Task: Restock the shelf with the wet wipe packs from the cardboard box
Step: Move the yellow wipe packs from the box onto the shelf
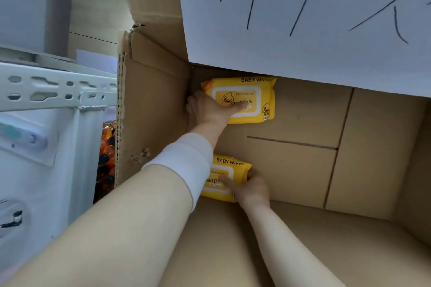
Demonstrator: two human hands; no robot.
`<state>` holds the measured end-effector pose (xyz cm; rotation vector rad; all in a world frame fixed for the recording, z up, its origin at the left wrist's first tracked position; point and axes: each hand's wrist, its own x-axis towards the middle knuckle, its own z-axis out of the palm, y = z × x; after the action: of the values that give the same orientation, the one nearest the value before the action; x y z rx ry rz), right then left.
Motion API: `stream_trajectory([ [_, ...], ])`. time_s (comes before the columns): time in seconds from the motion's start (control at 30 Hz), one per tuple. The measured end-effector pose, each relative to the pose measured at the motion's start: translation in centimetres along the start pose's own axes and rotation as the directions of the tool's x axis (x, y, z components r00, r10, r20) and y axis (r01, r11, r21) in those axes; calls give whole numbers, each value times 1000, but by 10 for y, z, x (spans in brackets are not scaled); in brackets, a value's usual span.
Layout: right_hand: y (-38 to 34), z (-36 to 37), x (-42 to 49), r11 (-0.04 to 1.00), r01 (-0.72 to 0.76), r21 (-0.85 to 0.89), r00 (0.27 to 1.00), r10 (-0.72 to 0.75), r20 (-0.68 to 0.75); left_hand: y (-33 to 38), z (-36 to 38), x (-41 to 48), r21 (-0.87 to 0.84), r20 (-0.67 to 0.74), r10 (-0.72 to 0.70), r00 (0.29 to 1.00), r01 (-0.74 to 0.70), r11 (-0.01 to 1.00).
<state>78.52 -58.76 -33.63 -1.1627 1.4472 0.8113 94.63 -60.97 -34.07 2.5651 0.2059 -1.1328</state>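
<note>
Two yellow baby wipe packs lie on the floor of a large open cardboard box [303, 158]. My left hand [210, 109] grips the far pack [254, 93] at its left end, thumb across the white lid. The far pack's top edge is hidden under a white sheet. My right hand [250, 187] grips the near pack [227, 168] at its right end, thumb on top. My left forearm in a white sleeve covers that pack's left part.
A white paper sheet [303, 18] with black strokes hangs over the box's far side. Left of the box stands a white metal shelf frame [53, 91]. Orange bottles [107, 147] show in the gap between shelf and box wall.
</note>
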Motion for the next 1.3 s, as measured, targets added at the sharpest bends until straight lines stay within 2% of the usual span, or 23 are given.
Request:
stream_trajectory([
  [0.1,0,-6,-5,999,31,21,997,-32,74,3,-3,-1,-152,67,31,997,-20,988],
  [0.27,-4,-6,-15,994,102,50,983,-109,148,7,-12,-12,-226,71,81,994,-63,972],
  [0.37,-4,-8,-19,977,165,133,969,-186,164,5,-20,-17,-272,104,138,985,-105,957],
  [0.53,6,-24,-31,931,246,269,955,-280,98,-11,-33,-32,-379,181,175,968,-95,920],
  [0.63,13,-48,-49,908,264,326,961,-276,-11,-15,-50,-57,-442,176,197,964,-101,891],
  [0.77,24,-90,-86,878,260,401,963,-267,-41,-24,-86,-103,-527,192,269,944,-133,839],
  [0.97,48,-136,-174,810,346,473,918,-397,10,-46,-156,-209,-653,15,285,958,-206,729],
  [1.17,94,-145,-278,811,499,306,828,-550,108,-107,-212,-352,-795,-221,292,931,-346,499],
  [1.3,120,-133,-369,785,579,220,776,-614,148,-160,-259,-463,-818,-356,283,891,-443,367],
])
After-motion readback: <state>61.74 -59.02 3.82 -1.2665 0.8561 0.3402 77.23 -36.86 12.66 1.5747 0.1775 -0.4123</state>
